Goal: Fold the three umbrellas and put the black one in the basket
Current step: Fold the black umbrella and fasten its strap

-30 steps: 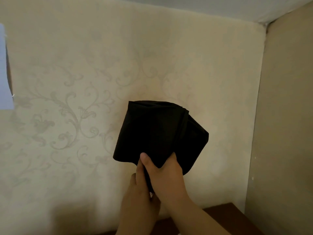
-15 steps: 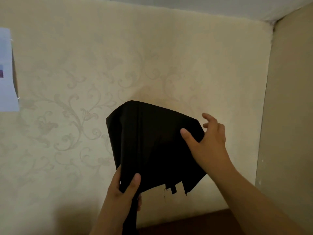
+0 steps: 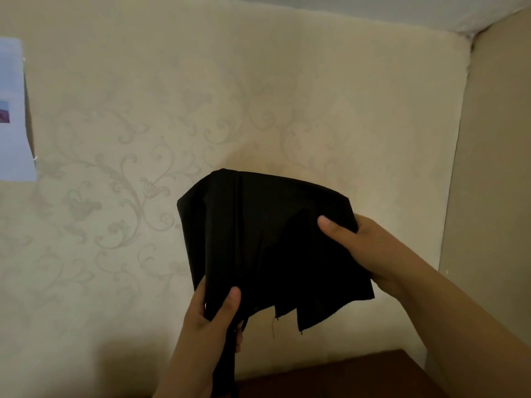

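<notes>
The black umbrella (image 3: pixel 267 242) is held up in front of cream wallpaper (image 3: pixel 143 110) with a scroll pattern, above a dark wood tabletop (image 3: pixel 344 377). The left hand (image 3: pixel 211 320) grips its lower canopy; the right hand (image 3: pixel 370 248) pinches the right fold. A paper (image 3: pixel 13 110) hangs at left; a plain wall (image 3: pixel 494 168) meets the corner.

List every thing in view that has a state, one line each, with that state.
black umbrella: held up in front of the wall, canopy collapsed but loose, flaps hanging, not yet wrapped.
left hand: grips the lower left of the canopy, thumb on the front.
right hand: pinches the right edge of the fabric, thumb on the front.
paper sheet: hangs flat on the wall at far left.
</notes>
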Tool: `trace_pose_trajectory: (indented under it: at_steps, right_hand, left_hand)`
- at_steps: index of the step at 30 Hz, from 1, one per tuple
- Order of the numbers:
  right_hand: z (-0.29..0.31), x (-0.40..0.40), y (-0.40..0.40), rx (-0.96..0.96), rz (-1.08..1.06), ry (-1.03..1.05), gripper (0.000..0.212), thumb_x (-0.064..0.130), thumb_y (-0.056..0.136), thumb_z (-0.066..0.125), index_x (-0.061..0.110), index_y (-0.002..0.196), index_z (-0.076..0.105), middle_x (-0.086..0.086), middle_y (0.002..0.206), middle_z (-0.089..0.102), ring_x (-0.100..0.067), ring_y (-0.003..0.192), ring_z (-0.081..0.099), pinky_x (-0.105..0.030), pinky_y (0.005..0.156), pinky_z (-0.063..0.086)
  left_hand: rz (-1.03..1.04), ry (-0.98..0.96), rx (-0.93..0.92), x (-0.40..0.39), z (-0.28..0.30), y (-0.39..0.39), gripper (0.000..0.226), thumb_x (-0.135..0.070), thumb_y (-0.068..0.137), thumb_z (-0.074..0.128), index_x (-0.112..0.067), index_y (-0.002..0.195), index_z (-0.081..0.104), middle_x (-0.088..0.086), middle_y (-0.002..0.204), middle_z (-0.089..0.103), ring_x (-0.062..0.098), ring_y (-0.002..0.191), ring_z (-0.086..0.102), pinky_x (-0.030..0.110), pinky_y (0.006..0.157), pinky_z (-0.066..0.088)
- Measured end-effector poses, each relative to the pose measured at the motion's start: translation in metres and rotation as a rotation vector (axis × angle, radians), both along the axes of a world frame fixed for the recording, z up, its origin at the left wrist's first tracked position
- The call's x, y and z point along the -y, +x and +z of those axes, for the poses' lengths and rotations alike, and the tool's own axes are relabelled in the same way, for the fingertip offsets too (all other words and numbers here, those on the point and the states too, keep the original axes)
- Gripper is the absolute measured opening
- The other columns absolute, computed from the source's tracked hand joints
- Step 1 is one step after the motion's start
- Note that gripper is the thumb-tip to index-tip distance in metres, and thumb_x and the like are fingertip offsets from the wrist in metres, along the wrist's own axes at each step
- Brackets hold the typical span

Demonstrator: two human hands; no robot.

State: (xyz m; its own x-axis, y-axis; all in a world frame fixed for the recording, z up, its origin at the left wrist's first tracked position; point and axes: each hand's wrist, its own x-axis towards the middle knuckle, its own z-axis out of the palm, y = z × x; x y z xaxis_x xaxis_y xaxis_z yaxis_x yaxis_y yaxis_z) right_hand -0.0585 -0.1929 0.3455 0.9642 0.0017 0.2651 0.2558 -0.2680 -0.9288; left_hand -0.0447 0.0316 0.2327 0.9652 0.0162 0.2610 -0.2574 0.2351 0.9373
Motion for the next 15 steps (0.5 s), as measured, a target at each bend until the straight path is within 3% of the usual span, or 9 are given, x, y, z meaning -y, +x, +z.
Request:
trace_pose_trajectory:
  at_steps: [3,5,7,10,13,15]
  right_hand:
    - [0.004,0.004,-0.002,0.112,-0.11,0.067,0.037,0.048,0.089,0.05,0.016,0.096,0.068,-0.006,0.089,0.072,-0.023,0.083,0.069,-0.034,0.072,0.053]
    - [0.009,0.01,-0.002,0.114,-0.157,0.051,0.037,0.043,0.094,0.046,0.013,0.095,0.069,-0.009,0.089,0.072,-0.025,0.083,0.069,-0.035,0.072,0.052]
    - [0.012,0.015,-0.002,0.092,-0.068,0.018,0.023,0.029,0.093,0.052,0.018,0.109,0.065,-0.004,0.1,0.071,-0.023,0.092,0.067,-0.035,0.082,0.053]
    - [0.023,0.019,-0.003,-0.006,0.125,-0.087,0.038,0.019,0.084,0.063,0.033,0.118,0.058,0.004,0.113,0.063,-0.02,0.102,0.063,-0.035,0.087,0.053]
    - [0.038,0.013,-0.004,-0.023,0.196,-0.164,0.024,0.017,0.079,0.067,0.02,0.103,0.068,-0.002,0.095,0.072,-0.018,0.088,0.07,-0.028,0.076,0.054]
    - [0.047,0.01,-0.006,-0.023,0.221,-0.259,0.028,0.023,0.072,0.069,0.014,0.098,0.07,-0.003,0.089,0.073,-0.018,0.085,0.07,-0.026,0.076,0.054]
  left_hand:
    - [0.023,0.015,0.018,0.0,0.0,-0.003,0.025,-0.022,0.098,0.061,-0.043,0.111,0.058,-0.002,0.052,0.062,0.014,0.042,0.055,0.025,0.043,0.049]
    - [0.04,0.044,0.036,-0.002,-0.001,-0.005,0.028,-0.02,0.099,0.06,-0.046,0.11,0.056,-0.004,0.053,0.064,0.013,0.041,0.056,0.023,0.042,0.05]
    - [0.061,0.098,0.068,-0.004,-0.002,-0.007,0.032,-0.018,0.1,0.059,-0.048,0.109,0.054,-0.002,0.052,0.064,0.013,0.04,0.055,0.021,0.042,0.05]
    - [0.066,0.153,0.1,-0.006,-0.003,-0.011,0.039,-0.014,0.099,0.06,-0.051,0.109,0.05,0.0,0.049,0.061,0.011,0.039,0.054,0.018,0.043,0.049]
    - [0.055,0.161,0.098,-0.006,-0.005,-0.013,0.038,-0.014,0.099,0.06,-0.049,0.11,0.051,0.001,0.048,0.06,0.011,0.039,0.054,0.018,0.042,0.048]
    - [0.065,0.153,0.098,-0.008,-0.005,-0.015,0.038,-0.013,0.099,0.06,-0.049,0.11,0.052,0.002,0.047,0.06,0.011,0.038,0.054,0.018,0.041,0.048]
